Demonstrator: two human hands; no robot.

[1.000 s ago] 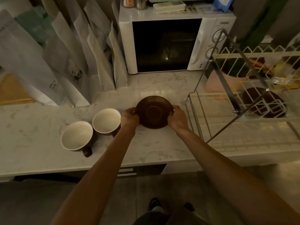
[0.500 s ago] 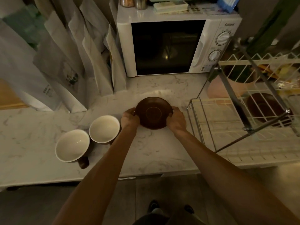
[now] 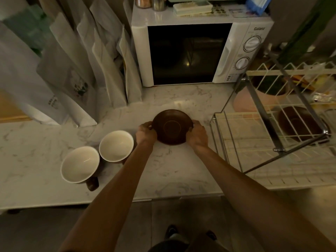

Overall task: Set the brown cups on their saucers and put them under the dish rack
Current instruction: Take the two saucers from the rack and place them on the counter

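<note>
A brown saucer (image 3: 172, 127) sits on or just above the marble counter (image 3: 174, 171) in the middle. My left hand (image 3: 146, 132) grips its left rim and my right hand (image 3: 197, 133) grips its right rim. Two brown cups with white insides stand to the left: one (image 3: 116, 146) close to my left wrist, the other (image 3: 80, 164) nearer the front edge, its handle toward me. A second brown saucer (image 3: 300, 125) lies under the wire dish rack (image 3: 272, 113) on the right.
A white microwave (image 3: 190, 51) stands at the back. Several grey paper bags (image 3: 76, 70) lean at the back left. A pink bowl (image 3: 254, 99) sits behind the rack. The counter's front edge runs just below the cups.
Both hands stay on the saucer in the same spot. The view has shifted slightly, so the cups and rack appear lower and further right in frame.
</note>
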